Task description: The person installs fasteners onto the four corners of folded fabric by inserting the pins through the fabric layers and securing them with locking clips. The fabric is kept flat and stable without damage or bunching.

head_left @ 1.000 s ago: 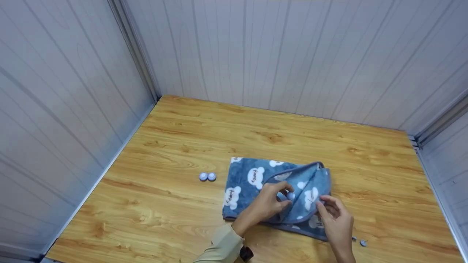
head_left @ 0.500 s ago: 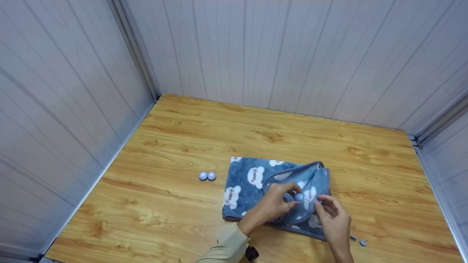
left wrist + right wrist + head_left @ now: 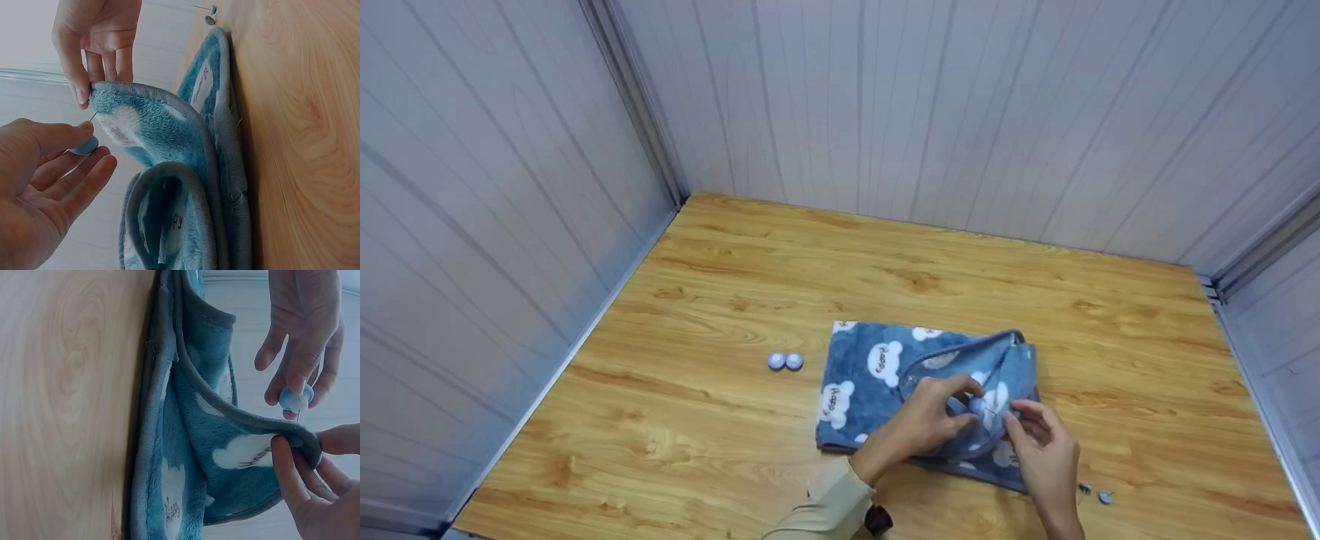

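A folded blue plush cloth (image 3: 855, 382) with white bear-head prints and grey edging lies on the table, one upper layer lifted. My left hand (image 3: 934, 416) pinches a small round pale-blue knob with a thin needle (image 3: 85, 146) between thumb and fingers. The needle points at the raised cloth corner; in the right wrist view the knob (image 3: 295, 399) sits close to the edging, and whether the tip has entered the cloth I cannot tell. With thumb and fingertips, my right hand (image 3: 1048, 454) grips that corner from the other side.
Two round pale knobs (image 3: 785, 361) sit side by side to the left of the cloth. A small needle-bearing piece (image 3: 1105, 497) and another small piece (image 3: 1084, 487) lie right of my right hand. Pale panel walls (image 3: 840, 105) border the wooden table.
My left hand has moved a little to the right with the knob, closer to the gripped corner. My right hand has shifted slightly left, still holding the cloth.
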`<action>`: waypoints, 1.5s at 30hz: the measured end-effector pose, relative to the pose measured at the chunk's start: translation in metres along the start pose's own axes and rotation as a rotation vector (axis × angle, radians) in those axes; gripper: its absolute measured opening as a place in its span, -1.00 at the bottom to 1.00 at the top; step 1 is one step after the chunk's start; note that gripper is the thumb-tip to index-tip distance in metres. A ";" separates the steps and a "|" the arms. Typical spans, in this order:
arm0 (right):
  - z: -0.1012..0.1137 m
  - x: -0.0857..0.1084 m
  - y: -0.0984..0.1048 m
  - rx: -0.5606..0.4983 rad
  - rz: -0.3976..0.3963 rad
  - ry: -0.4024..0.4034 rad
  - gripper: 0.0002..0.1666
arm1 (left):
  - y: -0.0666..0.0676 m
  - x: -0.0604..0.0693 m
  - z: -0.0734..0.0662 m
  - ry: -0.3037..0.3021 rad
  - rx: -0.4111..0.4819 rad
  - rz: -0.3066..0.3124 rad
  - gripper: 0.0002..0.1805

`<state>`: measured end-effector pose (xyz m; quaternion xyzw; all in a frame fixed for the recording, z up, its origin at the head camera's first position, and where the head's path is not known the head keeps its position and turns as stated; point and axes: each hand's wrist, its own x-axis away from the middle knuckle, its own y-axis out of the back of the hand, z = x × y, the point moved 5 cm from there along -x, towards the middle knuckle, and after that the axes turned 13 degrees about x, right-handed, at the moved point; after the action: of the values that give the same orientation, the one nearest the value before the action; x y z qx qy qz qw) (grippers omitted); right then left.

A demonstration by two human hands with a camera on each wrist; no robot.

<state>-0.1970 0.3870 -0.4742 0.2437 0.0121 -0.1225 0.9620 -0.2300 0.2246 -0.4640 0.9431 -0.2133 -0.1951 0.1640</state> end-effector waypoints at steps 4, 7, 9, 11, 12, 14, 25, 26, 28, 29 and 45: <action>0.001 0.001 0.001 0.017 -0.008 0.005 -0.74 | -0.001 -0.001 -0.002 -0.011 -0.002 0.004 -0.73; 0.001 0.000 0.001 0.033 -0.007 -0.001 -0.74 | -0.002 -0.001 -0.003 -0.029 -0.010 0.003 -0.73; 0.001 0.000 0.001 0.044 -0.004 -0.006 -0.74 | -0.003 -0.001 -0.003 -0.037 -0.015 0.003 -0.74; 0.001 0.000 0.001 0.049 0.000 -0.012 -0.74 | -0.004 -0.002 -0.003 -0.041 -0.020 0.005 -0.74; 0.001 0.000 0.001 0.055 0.000 -0.014 -0.74 | -0.005 -0.002 -0.003 -0.042 -0.019 0.006 -0.73; 0.001 0.001 0.002 0.069 -0.004 -0.016 -0.74 | -0.006 -0.002 -0.003 -0.038 -0.016 0.007 -0.73; 0.007 0.003 0.003 0.084 -0.059 0.044 -0.82 | -0.012 -0.002 -0.001 -0.040 0.005 -0.008 -0.77; 0.007 0.003 0.003 0.105 -0.060 0.042 -0.82 | -0.012 -0.002 -0.001 -0.042 0.002 -0.010 -0.78; 0.007 0.003 0.004 0.140 -0.061 0.033 -0.82 | -0.014 -0.002 -0.001 -0.046 -0.001 -0.011 -0.78; 0.007 0.003 0.004 0.150 -0.060 0.030 -0.82 | -0.015 -0.002 -0.001 -0.048 0.005 -0.007 -0.79; 0.003 0.003 0.004 0.116 -0.022 -0.014 -0.80 | -0.027 -0.002 -0.008 -0.121 -0.045 0.008 -0.79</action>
<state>-0.1932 0.3880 -0.4699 0.2980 0.0009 -0.1350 0.9450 -0.2192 0.2508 -0.4675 0.9248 -0.2224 -0.2558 0.1727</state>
